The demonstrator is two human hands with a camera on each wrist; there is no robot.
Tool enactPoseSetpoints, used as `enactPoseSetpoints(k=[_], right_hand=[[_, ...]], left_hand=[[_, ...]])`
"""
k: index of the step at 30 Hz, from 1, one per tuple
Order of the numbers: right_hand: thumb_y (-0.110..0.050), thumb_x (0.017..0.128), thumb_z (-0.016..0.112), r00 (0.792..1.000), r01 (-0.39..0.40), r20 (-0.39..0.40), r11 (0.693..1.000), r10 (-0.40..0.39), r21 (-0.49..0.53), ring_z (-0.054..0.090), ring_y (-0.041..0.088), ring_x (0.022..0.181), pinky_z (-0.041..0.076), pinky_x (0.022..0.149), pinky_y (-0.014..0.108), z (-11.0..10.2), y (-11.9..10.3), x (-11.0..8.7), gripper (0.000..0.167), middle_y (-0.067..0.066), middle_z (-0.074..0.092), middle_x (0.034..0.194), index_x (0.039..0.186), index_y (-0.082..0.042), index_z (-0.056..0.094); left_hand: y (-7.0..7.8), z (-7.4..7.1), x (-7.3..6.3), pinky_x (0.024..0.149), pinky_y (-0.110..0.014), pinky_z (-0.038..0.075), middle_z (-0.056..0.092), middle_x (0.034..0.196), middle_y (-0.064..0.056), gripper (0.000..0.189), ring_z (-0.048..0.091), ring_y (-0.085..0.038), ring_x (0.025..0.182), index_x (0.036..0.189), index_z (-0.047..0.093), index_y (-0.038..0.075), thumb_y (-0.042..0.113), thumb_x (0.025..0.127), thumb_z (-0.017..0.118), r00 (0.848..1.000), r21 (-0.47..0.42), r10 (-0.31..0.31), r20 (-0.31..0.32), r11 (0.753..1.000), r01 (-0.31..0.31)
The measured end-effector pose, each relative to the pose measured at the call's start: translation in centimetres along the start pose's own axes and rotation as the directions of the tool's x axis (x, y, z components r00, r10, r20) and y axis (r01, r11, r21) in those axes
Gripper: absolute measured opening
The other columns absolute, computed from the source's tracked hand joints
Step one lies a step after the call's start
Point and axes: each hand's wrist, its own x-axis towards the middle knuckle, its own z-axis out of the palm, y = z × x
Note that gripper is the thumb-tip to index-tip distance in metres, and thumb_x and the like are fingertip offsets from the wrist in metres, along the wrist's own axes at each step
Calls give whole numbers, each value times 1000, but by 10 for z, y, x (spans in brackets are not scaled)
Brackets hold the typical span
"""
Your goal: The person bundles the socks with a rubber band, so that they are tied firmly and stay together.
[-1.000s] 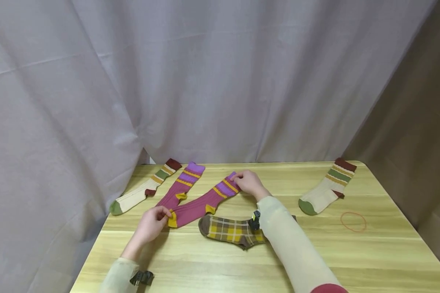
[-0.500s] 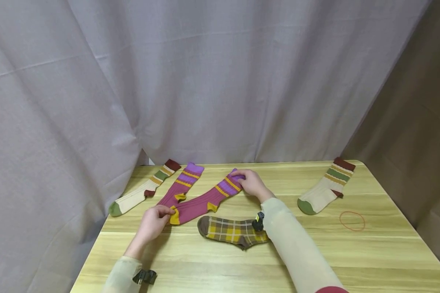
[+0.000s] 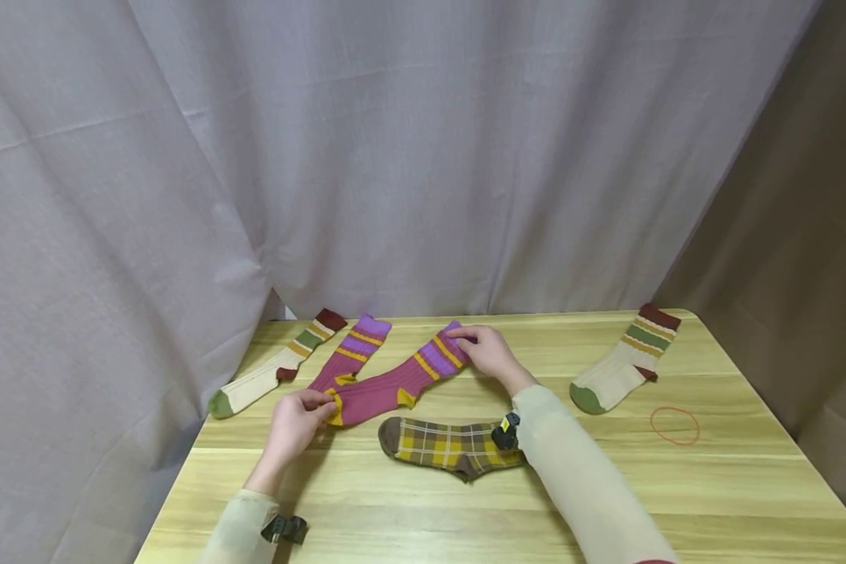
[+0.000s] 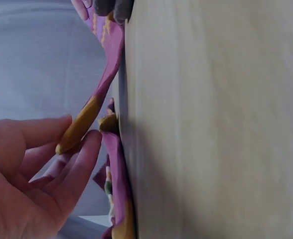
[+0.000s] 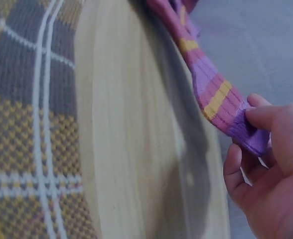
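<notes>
A magenta sock (image 3: 377, 396) with mustard toe and heel and a purple striped cuff is held between both hands. My left hand (image 3: 294, 427) pinches its toe between thumb and fingers. At the other end, my right hand (image 3: 489, 351) pinches the purple cuff. Both wrist views show the sock's held ends raised off the table. A matching magenta sock (image 3: 345, 360) lies just behind, its toe end hidden by the held sock and left hand. Below the held sock lies a brown and yellow plaid sock (image 3: 437, 445), its cuff partly hidden by the right forearm.
A cream sock (image 3: 257, 389) with green toe and striped cuff lies at the table's left. Its lookalike, another cream sock (image 3: 609, 376), lies at the right, near a thin orange-red ring (image 3: 674, 425). Grey curtains (image 3: 395, 157) hang behind the wooden table (image 3: 409, 525).
Both hands keep their pinch on the magenta sock. It has shifted slightly toward the back and right, a little further from the plaid sock.
</notes>
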Motion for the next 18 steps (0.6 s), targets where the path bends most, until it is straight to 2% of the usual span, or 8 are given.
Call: enactPoseSetpoints(k=[5, 10, 14, 18], right_hand=[[-11, 107, 65, 1000, 0, -27, 999, 1, 32, 63, 34, 124, 50, 106, 51, -7, -1, -9, 26, 19, 68, 140, 129, -10, 78], [-11, 106, 67, 999, 9, -41, 999, -7, 41, 62, 36, 125, 50, 106, 53, -18, -1, -18, 27, 19, 66, 143, 130, -14, 78], [-11, 106, 67, 999, 32, -41, 998, -30, 56, 62, 36, 124, 50, 106, 54, -27, 0, -27, 27, 19, 66, 143, 130, -13, 78], [-9, 106, 66, 999, 41, -35, 997, -39, 66, 64, 34, 119, 51, 102, 50, -31, -1, -36, 27, 19, 67, 141, 130, -13, 77]], left_hand=[[4, -2, 1, 70, -22, 53, 80, 104, -16, 12, 73, -22, 84, 99, 84, 3, 0, 87, 84, 995, 53, 42, -93, 998, -38], [5, -2, 7, 81, -20, 53, 78, 112, -16, 13, 72, -24, 97, 101, 85, 3, -2, 89, 82, 986, 25, 78, -145, 997, -75], [7, -1, 10, 83, -15, 51, 78, 112, -15, 14, 72, -27, 105, 104, 85, 3, -2, 92, 80, 983, -11, 96, -159, 995, -99], [8, 2, 12, 76, -15, 55, 77, 110, -18, 13, 72, -20, 97, 103, 84, 0, -4, 93, 77, 979, -66, 91, -184, 992, -104]])
